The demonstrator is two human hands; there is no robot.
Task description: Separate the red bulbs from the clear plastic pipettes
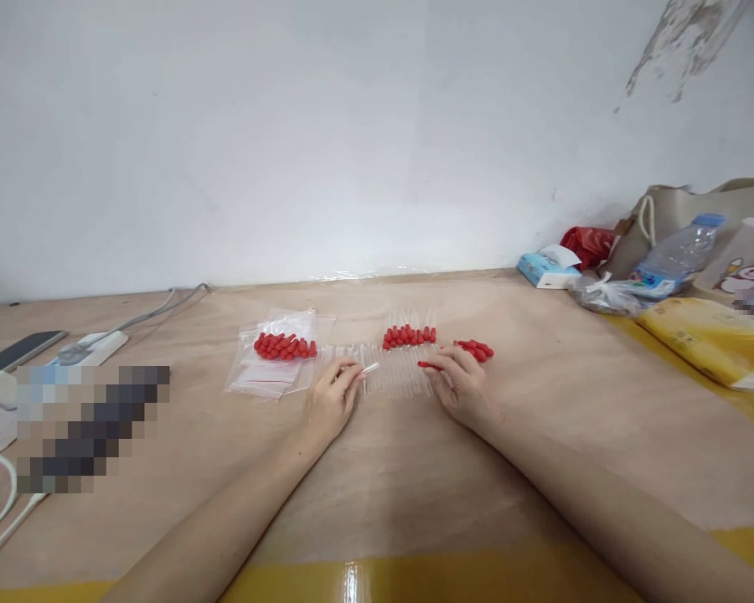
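I work at a pale brown tabletop (603,419) with a glossy yellow strip along its near edge, set against a plain white wall (352,126) whose paint is flaking at the upper right. Between my hands lies a row of clear tubes (395,373), side by side, each running away from me toward the wall. My left hand (330,398) pinches one clear tube (370,367) between fingertips; its long axis lies nearly level across the table, the free end pointing right and slightly up. My right hand (462,387) holds a red cap (428,365) at its fingertips, lengthwise left to right, tip pointing left toward the tube; the two are near but apart. A cluster of capped tubes (408,337) sits just behind the row, loose red caps (476,348) lie beside my right hand, and more caps fill a clear bag (280,352) to the left. Far right stand a water bottle (679,255) and a tissue pack (540,270); far left, a phone (18,350).
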